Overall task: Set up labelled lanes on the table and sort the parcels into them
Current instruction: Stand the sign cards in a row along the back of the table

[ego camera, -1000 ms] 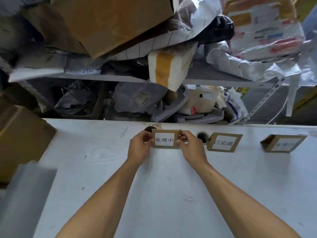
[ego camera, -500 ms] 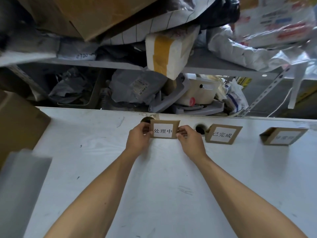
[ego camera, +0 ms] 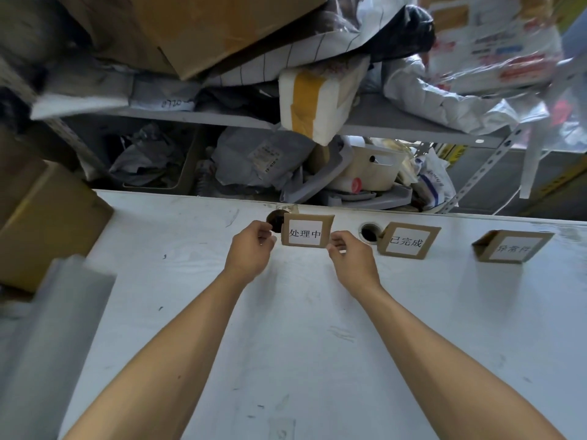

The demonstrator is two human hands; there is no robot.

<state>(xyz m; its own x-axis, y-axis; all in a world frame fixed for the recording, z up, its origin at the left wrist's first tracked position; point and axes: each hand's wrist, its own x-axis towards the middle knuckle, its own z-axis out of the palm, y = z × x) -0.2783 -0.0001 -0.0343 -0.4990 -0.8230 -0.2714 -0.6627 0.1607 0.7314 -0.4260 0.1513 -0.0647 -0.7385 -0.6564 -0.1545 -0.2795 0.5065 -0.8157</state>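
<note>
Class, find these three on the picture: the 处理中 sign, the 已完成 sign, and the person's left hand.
处理中 sign [ego camera: 305, 233], head view, on its white paper label.
已完成 sign [ego camera: 407, 240], head view, on its white paper label.
left hand [ego camera: 251, 250], head view, on the back of the hand.

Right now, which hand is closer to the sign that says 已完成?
The right hand. It sits between the 处理中 sign and the 已完成 sign, just left of the latter. The left hand is farther off, on the far side of the 处理中 sign.
</note>
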